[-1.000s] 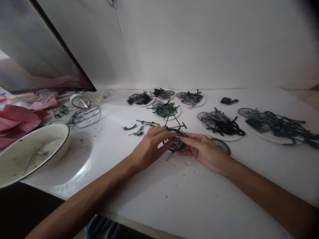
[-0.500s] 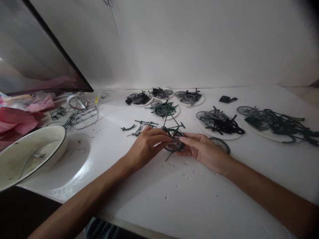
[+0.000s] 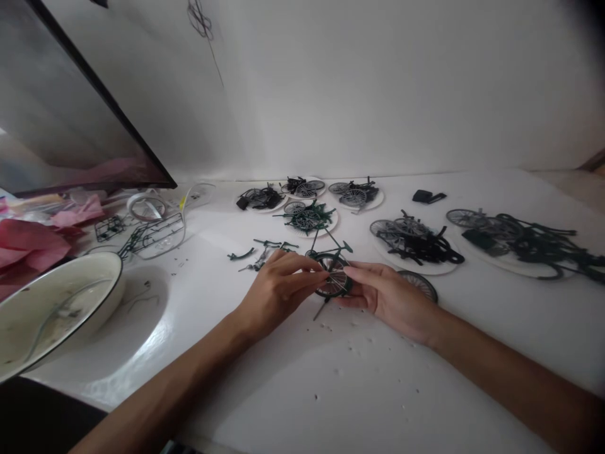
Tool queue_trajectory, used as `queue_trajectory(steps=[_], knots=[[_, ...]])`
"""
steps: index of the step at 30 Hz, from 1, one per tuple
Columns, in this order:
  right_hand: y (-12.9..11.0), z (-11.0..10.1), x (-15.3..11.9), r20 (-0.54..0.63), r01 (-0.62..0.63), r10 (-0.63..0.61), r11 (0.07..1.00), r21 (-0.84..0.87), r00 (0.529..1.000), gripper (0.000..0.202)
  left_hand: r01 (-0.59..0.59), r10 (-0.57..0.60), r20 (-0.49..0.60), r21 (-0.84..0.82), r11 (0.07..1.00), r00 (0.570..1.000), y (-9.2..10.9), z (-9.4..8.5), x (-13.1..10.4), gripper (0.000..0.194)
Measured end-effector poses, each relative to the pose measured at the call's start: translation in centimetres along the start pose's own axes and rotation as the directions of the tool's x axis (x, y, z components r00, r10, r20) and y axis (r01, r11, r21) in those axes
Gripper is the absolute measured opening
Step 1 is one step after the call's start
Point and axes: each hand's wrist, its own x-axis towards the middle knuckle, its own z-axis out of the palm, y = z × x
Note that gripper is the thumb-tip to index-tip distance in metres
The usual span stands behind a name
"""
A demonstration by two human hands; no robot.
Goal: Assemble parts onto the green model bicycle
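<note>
A green model bicycle (image 3: 336, 287), its frame joined to a black-tyred wheel, stands tilted between my hands above the white table. My right hand (image 3: 385, 296) is closed on the wheel's right side, thumb on the near face and fingers behind. From the left, my left hand (image 3: 286, 284) pinches at the wheel's middle; a thin pale rod (image 3: 336, 272) runs from its fingertips toward my right thumb. What exactly that rod belongs to is unclear. Just beyond my left hand lie small green parts (image 3: 267, 244). A loose wheel (image 3: 418, 285) rests behind my right wrist.
Several plates of model bicycle parts line the back, among them a white plate (image 3: 447, 270) with black pieces. A black piece (image 3: 428, 197) lies near the wall. At left are an enamel basin (image 3: 101, 293), wire part frames (image 3: 161, 233), pink paper (image 3: 33, 243) and a dark screen (image 3: 70, 113).
The camera has tilted up a little, so the scene sits lower. Both hands keep their hold at the wheel, with only a slight shift of the fingers.
</note>
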Motion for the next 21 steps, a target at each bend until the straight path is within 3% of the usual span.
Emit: queue_trajectory(steps=[9,15,21], knots=[[-0.03,-0.06,0.06,-0.052,0.009,-0.007,1.000,0.026,0.999,0.013,0.033,-0.031,-0.050,0.056,0.998,0.998,-0.02,0.79,0.00,0.015],[-0.02,0.46,-0.09,0.011,0.016,-0.015,0.997,-0.080,1.000,0.017,0.021,-0.020,-0.072,0.009,1.000,0.997,0.16,0.65,0.14,0.004],[0.28,0.43,-0.27,-0.014,0.036,-0.038,0.986,-0.164,0.999,0.024,0.033,-0.034,-0.030,-0.027,0.999,0.999,0.83,0.80,0.12,0.002]])
